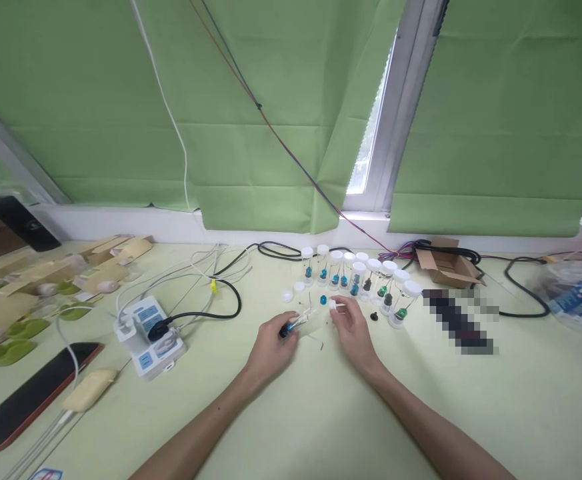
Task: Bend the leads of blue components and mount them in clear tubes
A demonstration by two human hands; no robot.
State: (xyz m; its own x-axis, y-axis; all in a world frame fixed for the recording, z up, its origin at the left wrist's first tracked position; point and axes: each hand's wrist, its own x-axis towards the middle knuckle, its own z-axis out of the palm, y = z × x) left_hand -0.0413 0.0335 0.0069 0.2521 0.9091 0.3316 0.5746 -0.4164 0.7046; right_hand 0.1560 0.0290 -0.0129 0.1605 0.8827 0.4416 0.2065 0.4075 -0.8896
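My left hand point(275, 340) is closed round a small clear vial point(301, 320), tilted with its end to the upper right. A dark and blue piece shows at the vial's near end, partly covered by my fingers. Between the thumb and fingers of my right hand point(351, 327) is a white cap point(333, 304), apart from the vial. A small blue piece point(323, 300) lies on the table just beyond, between my hands. Two loose white caps point(287, 295) rest to its left. Thin metal pins point(315, 340) and a black piece point(374, 316) lie nearby.
Behind my hands stand several white-capped clear vials point(358, 277) with blue, green and dark pieces inside. On the left are a white power strip point(151, 340), a phone point(31, 393) and tangled cables. An open cardboard box point(445, 267) sits at the back right.
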